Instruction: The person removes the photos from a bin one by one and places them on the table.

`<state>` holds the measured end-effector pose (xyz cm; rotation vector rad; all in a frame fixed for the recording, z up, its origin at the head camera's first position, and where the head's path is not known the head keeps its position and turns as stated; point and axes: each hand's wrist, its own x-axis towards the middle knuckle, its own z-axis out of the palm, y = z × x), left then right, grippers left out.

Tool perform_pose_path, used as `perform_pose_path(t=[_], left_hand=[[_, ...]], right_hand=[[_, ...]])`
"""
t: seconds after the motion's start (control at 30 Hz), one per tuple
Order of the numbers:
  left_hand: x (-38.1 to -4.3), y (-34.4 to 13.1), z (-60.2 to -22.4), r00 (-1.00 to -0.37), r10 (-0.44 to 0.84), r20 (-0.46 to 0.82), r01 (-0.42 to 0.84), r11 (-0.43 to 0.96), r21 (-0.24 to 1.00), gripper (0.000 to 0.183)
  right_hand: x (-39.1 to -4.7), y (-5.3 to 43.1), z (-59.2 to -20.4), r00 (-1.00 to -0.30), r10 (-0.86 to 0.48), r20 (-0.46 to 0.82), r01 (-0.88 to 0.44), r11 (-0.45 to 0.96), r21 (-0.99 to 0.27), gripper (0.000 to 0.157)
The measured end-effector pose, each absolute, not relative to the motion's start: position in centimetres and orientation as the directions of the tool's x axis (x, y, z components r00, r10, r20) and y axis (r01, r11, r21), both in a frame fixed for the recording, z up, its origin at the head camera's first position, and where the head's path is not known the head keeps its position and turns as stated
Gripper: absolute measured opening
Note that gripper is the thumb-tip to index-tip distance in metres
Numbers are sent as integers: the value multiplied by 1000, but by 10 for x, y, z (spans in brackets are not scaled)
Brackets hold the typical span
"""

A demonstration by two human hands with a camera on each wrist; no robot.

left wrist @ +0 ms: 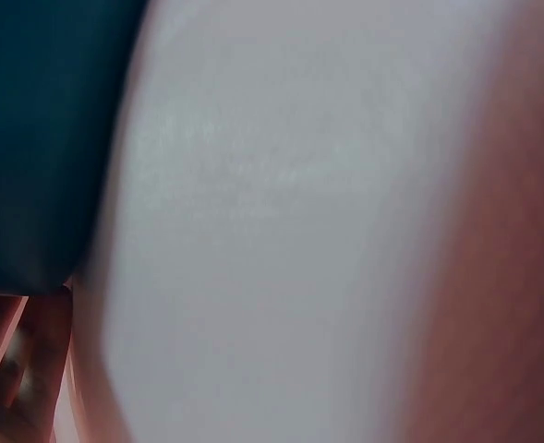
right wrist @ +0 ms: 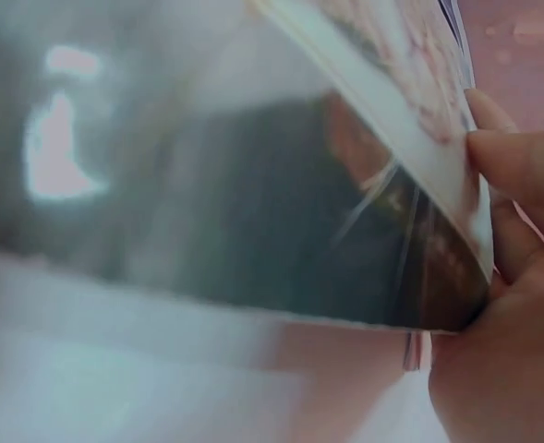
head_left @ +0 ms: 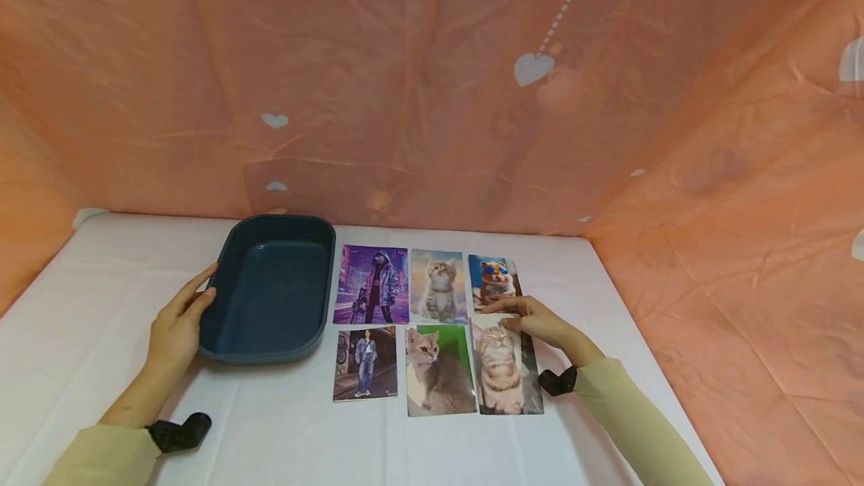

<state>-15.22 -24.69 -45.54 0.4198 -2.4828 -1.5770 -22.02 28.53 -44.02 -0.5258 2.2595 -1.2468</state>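
Note:
My left hand [head_left: 177, 325] holds a dark blue tray [head_left: 270, 357] by its left side, thumb at the rim. In the left wrist view the fingers [left wrist: 41, 365] lie against the tray's edge. My right hand [head_left: 540, 321] pinches the upper edge of a cat picture card [head_left: 498, 366] at the near right. Another, darker card [head_left: 532, 381] sticks out from behind it, and the right wrist view shows both cards together, with the thumb [right wrist: 521, 166] over the top one. Just beyond is a card of an animal in sunglasses [head_left: 493, 276], partly covered by the fingers.
Left of the held cards lie a grey cat card [head_left: 442, 373] and a street-figure card [head_left: 366, 362]. Behind them are a kitten card [head_left: 439, 287] and a purple hooded-figure card [head_left: 371, 283]. An orange cloth with hearts [head_left: 405, 96] rises behind the white table [head_left: 270, 433].

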Motion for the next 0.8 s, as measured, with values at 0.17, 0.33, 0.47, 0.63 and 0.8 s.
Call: perform_pose_path(t=[0.17, 0.33, 0.47, 0.63, 0.8], left_hand=[[-151, -248, -455, -947, -322, -12, -147, 401, 904, 48], [-150, -249, -452, -956, -292, 39, -115, 492, 863, 48], [-149, -251, -448, -967, -220, 131, -52, 672, 739, 48], [-149, -254, -440, -959, -148, 241, 16, 822, 570, 44], [-149, -253, -432, -923, -81, 377, 99, 895, 435, 34]], right_hand=[[-218, 286, -443, -820, -523, -232, -99, 529, -843, 32], [-218, 287, -448, -819, -536, -204, -118, 506, -854, 30], [-218, 286, -450, -838, -513, -185, -126, 513, -849, 29], [-218, 281, -448, -875, -461, -150, -128, 517, -846, 31], [-218, 271, -445, -916, -387, -107, -116, 510, -853, 31]])
